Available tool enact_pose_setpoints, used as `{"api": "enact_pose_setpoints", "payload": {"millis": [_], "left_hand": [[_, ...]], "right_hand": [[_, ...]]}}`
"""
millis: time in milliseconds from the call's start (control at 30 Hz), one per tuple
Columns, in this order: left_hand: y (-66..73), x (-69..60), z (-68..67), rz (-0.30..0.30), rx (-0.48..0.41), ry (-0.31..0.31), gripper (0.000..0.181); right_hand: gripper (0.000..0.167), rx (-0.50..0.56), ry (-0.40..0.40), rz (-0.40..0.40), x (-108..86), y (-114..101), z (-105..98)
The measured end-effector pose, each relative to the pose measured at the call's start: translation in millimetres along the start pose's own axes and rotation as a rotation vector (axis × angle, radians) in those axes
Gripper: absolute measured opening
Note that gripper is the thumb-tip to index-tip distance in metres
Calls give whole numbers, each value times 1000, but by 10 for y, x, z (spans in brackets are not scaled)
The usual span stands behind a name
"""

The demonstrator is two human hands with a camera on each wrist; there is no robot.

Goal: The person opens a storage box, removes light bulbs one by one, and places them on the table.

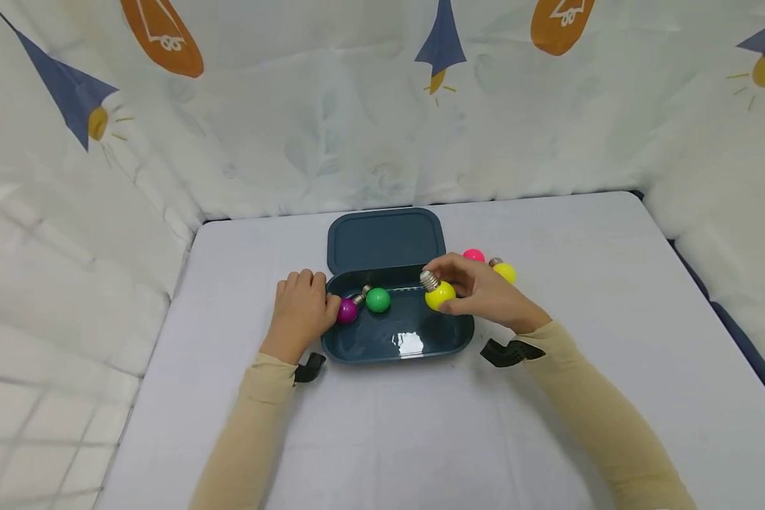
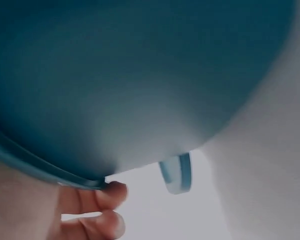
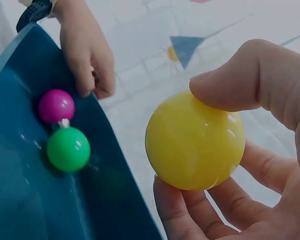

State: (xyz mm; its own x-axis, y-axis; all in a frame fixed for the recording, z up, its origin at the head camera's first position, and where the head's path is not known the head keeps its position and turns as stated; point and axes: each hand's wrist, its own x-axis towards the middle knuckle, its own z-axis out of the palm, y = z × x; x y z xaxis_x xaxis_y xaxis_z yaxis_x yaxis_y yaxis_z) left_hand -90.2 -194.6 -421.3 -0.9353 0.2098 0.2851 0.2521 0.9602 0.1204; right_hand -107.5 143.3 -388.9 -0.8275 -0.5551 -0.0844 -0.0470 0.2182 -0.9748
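A yellow bulb with a silver screw base is pinched between the thumb and fingers of the right hand, over the right part of a dark blue box. In the right wrist view the yellow bulb fills the grip. The left hand grips the box's left rim, thumb on the inner side; in the left wrist view its fingers curl at the edge. Inside the box, at the left, lie a purple bulb and a green bulb, close together.
A flat dark blue lid lies behind the box. Right of it, beyond the right hand, are a pink bulb and another yellow bulb. A printed curtain hangs behind the white-covered table.
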Motion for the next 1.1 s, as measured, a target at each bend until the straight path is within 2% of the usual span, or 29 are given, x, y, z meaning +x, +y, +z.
{"api": "enact_pose_setpoints", "payload": {"millis": [200, 333, 533, 667, 767, 967, 1100], "left_hand": [[43, 27, -34, -23, 63, 2, 25], [70, 25, -37, -56, 79, -43, 34], [85, -10, -61, -117, 41, -114, 55], [113, -43, -69, -126, 29, -152, 66], [127, -65, -47, -106, 25, -142, 59], [96, -56, 12, -43, 12, -57, 23], [62, -31, 47, -19, 9, -35, 19]], "right_hand": [[52, 14, 73, -17, -127, 76, -142], [52, 33, 112, -24, -184, 143, -224], [52, 43, 154, -7, -254, 227, -337], [51, 31, 180, 17, -300, 260, -401], [51, 12, 199, 26, -334, 275, -439], [51, 13, 241, 16, -399, 291, -512], [52, 19, 282, 10, -447, 300, -588]]}}
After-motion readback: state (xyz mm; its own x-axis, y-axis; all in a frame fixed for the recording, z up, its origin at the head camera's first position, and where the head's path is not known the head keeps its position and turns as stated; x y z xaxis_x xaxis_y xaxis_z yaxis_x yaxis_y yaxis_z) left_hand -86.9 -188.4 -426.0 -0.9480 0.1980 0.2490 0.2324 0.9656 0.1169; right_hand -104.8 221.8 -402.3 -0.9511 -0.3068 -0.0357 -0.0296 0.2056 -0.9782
